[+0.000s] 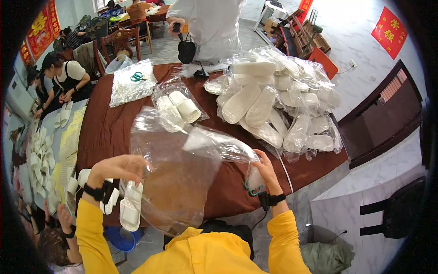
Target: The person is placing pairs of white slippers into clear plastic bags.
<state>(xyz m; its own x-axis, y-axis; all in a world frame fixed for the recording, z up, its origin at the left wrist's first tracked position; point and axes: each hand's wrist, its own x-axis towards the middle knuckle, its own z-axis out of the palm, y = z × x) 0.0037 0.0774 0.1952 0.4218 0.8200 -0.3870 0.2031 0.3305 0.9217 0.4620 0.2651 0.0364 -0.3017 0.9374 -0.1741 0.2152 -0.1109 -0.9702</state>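
A large clear plastic bag (180, 171) hangs spread out in front of me over the table. My left hand (125, 168) is closed at its left edge, fingers bent around the film. On the other side, my right hand (264, 168) is closed on a gathered white plastic bundle (219, 142), whose contents I cannot make out. Teal-handled scissors (253, 188) hang below the right palm; their blades are hidden. White slippers (131, 206) lie at the table's edge below my left hand. Behind the clear bag sits a bagged pair of white slippers (185, 107).
A heap of bagged white slippers (273, 96) covers the right of the brown-covered table (102, 132). A stack of flat plastic bags (132, 84) bears another pair of scissors (137, 76). Unbagged slippers (41, 160) crowd a side table at left, with people beside it. A blue bucket (123, 238) stands below.
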